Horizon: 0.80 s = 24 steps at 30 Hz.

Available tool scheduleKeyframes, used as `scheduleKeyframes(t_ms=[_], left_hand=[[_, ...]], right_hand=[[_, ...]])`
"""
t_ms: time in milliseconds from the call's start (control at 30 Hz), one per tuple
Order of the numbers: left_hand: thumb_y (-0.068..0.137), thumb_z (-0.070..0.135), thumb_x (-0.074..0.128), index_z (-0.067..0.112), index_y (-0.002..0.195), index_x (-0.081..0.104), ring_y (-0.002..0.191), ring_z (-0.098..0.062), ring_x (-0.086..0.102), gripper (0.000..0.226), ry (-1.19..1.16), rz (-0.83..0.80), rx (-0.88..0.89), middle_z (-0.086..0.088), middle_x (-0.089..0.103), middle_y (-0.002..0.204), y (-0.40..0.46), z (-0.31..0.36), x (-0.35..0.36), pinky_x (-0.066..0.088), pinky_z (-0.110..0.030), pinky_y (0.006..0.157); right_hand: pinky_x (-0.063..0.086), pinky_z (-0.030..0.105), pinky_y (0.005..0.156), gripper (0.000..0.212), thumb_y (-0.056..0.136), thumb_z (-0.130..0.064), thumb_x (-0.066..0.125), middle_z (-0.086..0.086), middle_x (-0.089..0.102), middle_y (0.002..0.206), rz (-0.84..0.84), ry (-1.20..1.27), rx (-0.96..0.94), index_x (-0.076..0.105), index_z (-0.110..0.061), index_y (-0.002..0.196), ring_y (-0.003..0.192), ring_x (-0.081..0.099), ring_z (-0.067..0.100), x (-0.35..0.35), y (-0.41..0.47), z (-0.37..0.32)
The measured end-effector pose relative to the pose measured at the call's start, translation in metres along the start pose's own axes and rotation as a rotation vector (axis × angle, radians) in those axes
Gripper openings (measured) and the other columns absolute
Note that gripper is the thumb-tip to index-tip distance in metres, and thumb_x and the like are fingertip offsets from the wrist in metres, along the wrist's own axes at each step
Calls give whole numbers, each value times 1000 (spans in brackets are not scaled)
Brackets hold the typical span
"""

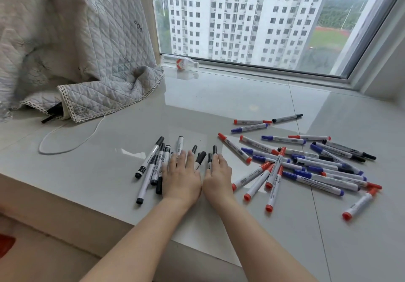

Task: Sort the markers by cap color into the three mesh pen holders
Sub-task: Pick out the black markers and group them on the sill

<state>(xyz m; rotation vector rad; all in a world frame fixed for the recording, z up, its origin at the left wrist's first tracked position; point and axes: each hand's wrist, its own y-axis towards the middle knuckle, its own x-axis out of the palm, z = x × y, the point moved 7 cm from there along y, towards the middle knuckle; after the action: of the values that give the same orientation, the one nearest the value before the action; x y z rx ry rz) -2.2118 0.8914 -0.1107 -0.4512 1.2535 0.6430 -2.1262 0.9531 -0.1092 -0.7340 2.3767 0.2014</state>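
Both hands lie palm-down on a glossy white window ledge (219, 97), side by side. The left hand (183, 177) rests flat, fingers spread, on a cluster of black-capped markers (151, 163); several barrels disappear beneath the palm, so their count cannot be told. The right hand (218, 175) lies flat beside it, fingers together, over two or three more black-capped markers (213, 152) whose caps poke out at its 12 o'clock. Neither hand closes around anything; both are open and pressing from above.

At 3 o'clock of the hands sprawls a mixed heap of red-capped markers (271, 183) and blue-capped markers (315, 177), crossing one another, with a few black ones among them. Printing runs along the white barrels, but it is too small and blurred to read. At the heap's 12 o'clock lie three strays: a red one, a blue one and a lone black marker (287, 118).

At 10 o'clock a quilted cover (92, 62) with lace trim drapes onto the ledge, partly hiding a dark object (52, 113) I cannot identify. A white cable (65, 146) loops out from beneath it. A clear bottle (182, 62) with a red-and-white label, its text illegible, lies on its side by the window frame at 12 o'clock.
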Motion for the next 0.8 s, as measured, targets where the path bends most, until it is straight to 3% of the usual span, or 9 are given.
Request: scheduleKeyframes(t_ms=[133, 367, 567, 700, 800], left_hand=[[96, 35, 24, 38, 147, 0, 145, -24, 0, 56, 48, -1, -3, 2, -2, 159, -2, -4, -2, 0, -49, 115], [96, 41, 25, 35, 146, 18, 144, -25, 1, 50, 27, -85, -33, 1, 2, 158, 2, -2, -14, 4, -52, 114], [92, 38, 41, 23, 143, 28, 142, -26, 8, 55, -1, 31, 65, -7, 18, 154, 22, 51, -43, 12, -48, 114], [90, 34, 47, 22, 140, 34, 138, -25, 16, 53, -31, 71, 183, -6, 26, 149, 36, 111, -53, 19, -44, 112], [89, 28, 50, 20, 135, 41, 130, -22, 30, 48, -112, 82, 322, -3, 37, 142, 44, 167, -55, 34, -39, 103]], right_hand=[[7, 26, 114, 52, 97, -10, 29, 7, 11, 157, -73, -97, -23, 17, -7, 148, 141, 11, 25, 5, -1, 0], [7, 28, 115, 46, 99, -15, 31, 8, 14, 156, -166, -5, -30, 27, -10, 145, 143, 9, 21, -12, -5, -13], [26, 25, 102, 35, 93, -13, 40, 2, 46, 136, 57, -15, -110, 51, -16, 127, 129, 34, 15, -110, -3, -3], [39, 29, 91, 29, 91, -12, 43, 6, 61, 118, 241, -99, -21, 60, -13, 115, 112, 51, 19, -205, 2, 52], [45, 30, 84, 27, 91, -12, 44, 6, 66, 111, 331, -174, 70, 65, -14, 107, 102, 57, 21, -263, 5, 101]])
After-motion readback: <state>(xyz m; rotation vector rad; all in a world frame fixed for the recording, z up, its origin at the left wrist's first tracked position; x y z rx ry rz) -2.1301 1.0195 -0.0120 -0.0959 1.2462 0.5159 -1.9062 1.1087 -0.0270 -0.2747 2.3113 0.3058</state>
